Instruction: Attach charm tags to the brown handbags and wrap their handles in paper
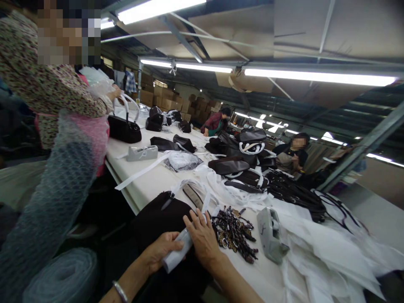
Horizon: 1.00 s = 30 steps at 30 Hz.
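My left hand (166, 248), with a silver bracelet at the wrist, pinches the lower end of a rolled white wrapping sheet (176, 254) between thumb and fingers. Across the upper part of that roll lies my right hand (202, 233), its fingers stretched and apart. Whether anything is inside the roll is hidden. Just beyond my hands, a dark brown handbag (158, 212) rests at the table edge, its handle covered in white wrapping (189, 185). To the right of my right hand is a pile of dark beaded charms with rings (235, 231).
A grey tape dispenser (271, 235) stands at right beside white sheets (328, 244); another dispenser (142, 153) is farther left. Dark bags (230, 165) are heaped on the white table (145, 187). At left, a person (63, 92) holds a handbag (124, 128) near bubble wrap (59, 176).
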Each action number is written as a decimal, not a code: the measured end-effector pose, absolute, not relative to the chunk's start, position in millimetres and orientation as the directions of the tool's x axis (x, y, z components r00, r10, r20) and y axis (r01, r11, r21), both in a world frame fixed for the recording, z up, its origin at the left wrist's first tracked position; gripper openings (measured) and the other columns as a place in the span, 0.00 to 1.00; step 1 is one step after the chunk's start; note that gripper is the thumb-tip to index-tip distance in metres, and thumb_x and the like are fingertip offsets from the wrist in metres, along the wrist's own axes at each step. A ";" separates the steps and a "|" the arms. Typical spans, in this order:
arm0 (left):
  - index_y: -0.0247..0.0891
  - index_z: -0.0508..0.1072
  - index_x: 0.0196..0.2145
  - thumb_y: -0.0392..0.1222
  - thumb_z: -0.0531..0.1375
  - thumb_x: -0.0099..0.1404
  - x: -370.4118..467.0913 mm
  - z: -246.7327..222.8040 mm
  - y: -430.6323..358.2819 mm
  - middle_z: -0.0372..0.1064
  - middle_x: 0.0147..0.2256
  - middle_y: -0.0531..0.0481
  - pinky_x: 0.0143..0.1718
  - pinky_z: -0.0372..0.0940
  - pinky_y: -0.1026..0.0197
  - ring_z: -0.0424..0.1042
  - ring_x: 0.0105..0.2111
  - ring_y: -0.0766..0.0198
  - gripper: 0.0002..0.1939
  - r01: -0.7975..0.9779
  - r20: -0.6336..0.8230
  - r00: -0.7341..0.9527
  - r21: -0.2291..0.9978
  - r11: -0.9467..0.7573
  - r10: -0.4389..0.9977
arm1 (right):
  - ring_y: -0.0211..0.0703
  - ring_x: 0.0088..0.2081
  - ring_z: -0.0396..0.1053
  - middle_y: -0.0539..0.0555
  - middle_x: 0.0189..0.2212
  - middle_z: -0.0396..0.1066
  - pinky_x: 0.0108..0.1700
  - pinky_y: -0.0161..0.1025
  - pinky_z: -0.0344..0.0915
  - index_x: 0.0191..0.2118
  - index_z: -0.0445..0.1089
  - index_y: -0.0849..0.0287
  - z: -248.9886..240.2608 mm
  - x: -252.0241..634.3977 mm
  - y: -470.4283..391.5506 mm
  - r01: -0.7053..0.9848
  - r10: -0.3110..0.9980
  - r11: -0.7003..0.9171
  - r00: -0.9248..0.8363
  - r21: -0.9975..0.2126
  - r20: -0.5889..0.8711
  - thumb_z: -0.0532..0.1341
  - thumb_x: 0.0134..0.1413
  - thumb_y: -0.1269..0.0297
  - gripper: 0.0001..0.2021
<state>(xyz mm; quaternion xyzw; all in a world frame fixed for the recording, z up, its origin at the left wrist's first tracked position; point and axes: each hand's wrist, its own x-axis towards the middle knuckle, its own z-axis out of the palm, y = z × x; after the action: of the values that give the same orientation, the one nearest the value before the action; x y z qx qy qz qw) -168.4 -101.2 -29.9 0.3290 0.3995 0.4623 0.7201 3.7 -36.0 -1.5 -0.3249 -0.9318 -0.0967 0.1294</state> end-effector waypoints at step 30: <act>0.41 0.72 0.39 0.57 0.69 0.47 -290.8 -51.2 -122.1 0.77 0.28 0.51 0.32 0.74 0.54 0.79 0.32 0.48 0.25 -0.146 -0.318 -0.618 0.945 0.294 0.718 | 0.44 0.31 0.68 0.51 0.27 0.73 0.34 0.37 0.65 0.35 0.73 0.60 43.1 19.9 -41.7 0.287 0.983 -0.058 -0.149 -0.956 -0.104 0.66 0.43 0.57 0.14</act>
<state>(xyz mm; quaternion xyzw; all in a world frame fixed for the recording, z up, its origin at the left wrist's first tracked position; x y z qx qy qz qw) -290.8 -122.1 -51.2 0.2031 0.7051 0.5586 0.3867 19.9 -41.7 43.1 -0.5438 -0.5842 0.4828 0.3604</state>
